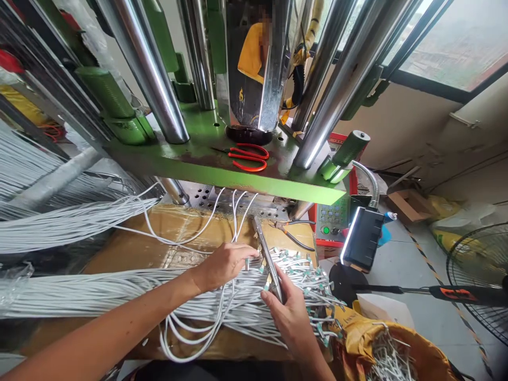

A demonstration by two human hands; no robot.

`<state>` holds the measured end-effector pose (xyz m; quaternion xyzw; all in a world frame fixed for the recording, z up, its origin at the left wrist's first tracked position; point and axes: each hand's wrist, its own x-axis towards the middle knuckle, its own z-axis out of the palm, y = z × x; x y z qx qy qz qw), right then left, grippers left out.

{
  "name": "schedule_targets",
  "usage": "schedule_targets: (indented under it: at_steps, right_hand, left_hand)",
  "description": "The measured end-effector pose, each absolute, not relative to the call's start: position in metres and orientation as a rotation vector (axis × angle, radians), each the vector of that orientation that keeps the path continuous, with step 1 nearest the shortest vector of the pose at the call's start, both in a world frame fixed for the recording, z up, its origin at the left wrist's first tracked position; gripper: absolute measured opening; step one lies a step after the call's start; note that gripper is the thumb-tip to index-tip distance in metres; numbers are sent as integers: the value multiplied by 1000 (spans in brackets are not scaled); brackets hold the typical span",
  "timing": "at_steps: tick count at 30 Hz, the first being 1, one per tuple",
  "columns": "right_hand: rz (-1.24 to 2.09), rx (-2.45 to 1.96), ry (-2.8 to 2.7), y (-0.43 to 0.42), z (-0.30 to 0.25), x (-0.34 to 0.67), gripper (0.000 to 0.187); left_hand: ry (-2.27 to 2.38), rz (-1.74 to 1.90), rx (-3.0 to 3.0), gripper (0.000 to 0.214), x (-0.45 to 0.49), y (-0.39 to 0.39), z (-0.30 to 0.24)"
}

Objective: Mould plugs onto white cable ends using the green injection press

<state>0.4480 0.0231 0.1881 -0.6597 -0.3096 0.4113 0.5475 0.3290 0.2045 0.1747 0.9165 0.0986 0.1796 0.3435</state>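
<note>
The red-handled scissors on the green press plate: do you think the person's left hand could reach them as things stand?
Probably yes. The left hand seems to hold no tool, and nothing lies on the scissors; it would have to rise over the plate's front edge, between the steel columns.

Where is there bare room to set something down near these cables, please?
Bare cardboard shows left of your left hand, above the white cable bundle; the green press bed is free beside the red scissors. Around your right hand it's crowded.
</note>
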Motion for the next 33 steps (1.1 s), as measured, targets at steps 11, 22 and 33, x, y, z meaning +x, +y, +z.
schedule_targets:
  at_steps: [11, 22, 33]
  right_hand:
    - [981, -1672, -600, 22, 172, 448, 69]
    - [1082, -1658, -568, 20, 176, 448, 73]
    - [1073, -1649, -576, 21, 168, 449, 73]
  left_hand:
    - [567, 543, 1373, 51, 302, 180, 182]
    - [634, 539, 1378, 26, 313, 217, 215]
    - [209, 769, 2526, 19, 331, 230, 171]
